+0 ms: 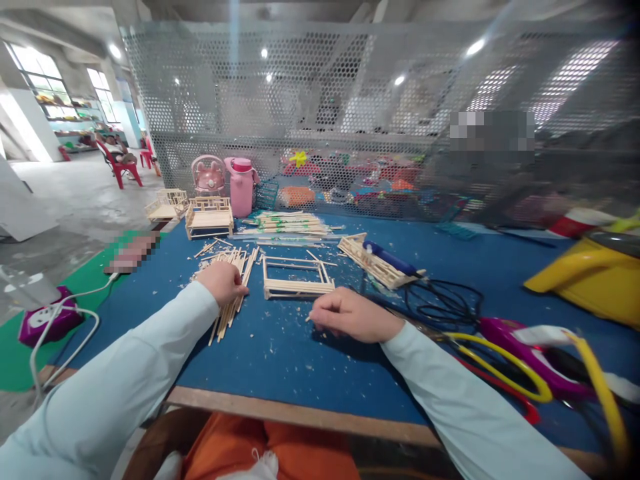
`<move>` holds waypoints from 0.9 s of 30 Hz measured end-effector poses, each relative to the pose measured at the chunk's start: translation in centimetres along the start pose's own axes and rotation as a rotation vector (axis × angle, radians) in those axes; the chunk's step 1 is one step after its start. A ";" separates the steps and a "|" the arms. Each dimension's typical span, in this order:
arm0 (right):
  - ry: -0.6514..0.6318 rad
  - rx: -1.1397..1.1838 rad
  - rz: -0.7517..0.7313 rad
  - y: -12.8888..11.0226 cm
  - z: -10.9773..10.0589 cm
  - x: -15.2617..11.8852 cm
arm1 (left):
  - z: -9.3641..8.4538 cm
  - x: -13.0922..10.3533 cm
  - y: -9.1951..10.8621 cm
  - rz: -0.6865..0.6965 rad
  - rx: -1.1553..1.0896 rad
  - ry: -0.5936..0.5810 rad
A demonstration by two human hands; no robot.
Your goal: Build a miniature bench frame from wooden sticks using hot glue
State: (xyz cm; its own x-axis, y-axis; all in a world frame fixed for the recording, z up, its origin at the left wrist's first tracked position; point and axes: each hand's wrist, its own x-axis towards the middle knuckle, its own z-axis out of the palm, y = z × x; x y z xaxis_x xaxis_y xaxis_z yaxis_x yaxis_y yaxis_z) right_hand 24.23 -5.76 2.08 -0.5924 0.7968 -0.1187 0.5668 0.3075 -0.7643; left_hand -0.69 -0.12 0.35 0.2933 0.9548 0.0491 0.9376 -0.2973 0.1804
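My left hand point(220, 283) rests over a loose pile of thin wooden sticks point(227, 319), its fingers curled closed; whatever lies between them is hidden. In my right hand point(353, 315), thumb and fingertips pinch a small piece of wooden stick point(309, 318), of which only a short end shows. Between the two hands stands a small open frame of wooden sticks point(299, 287), with a slatted front and thin rails behind. My right hand is just off its near right corner.
Finished miniature wooden benches point(210, 217) stand at the back left, beside a pink bottle point(242, 190). Bundled sticks point(290, 223) lie behind the frame. To the right are a blue glue gun point(390, 259), tangled black cable point(445, 303), yellow-handled tool point(500, 363) and yellow container point(595, 277).
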 end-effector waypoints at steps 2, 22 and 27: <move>-0.144 0.124 0.074 0.0 0.3 -0.1 | 0.0 0.0 0.0 0.001 -0.003 -0.018; 0.067 0.183 0.004 0.3 0.2 0.0 | -1.4 -0.8 0.6 -0.138 -0.037 0.260; 0.133 0.086 -0.104 0.0 0.5 0.2 | -1.0 -1.0 1.7 0.086 -0.319 0.477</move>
State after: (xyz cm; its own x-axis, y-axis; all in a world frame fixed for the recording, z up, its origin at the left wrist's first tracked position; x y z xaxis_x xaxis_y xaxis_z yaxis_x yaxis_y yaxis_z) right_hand 23.85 -5.85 1.73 -0.5612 0.8265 0.0445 0.4518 0.3510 -0.8201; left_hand 0.38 -1.61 1.59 0.1802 0.8468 0.5004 0.7895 -0.4280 0.4400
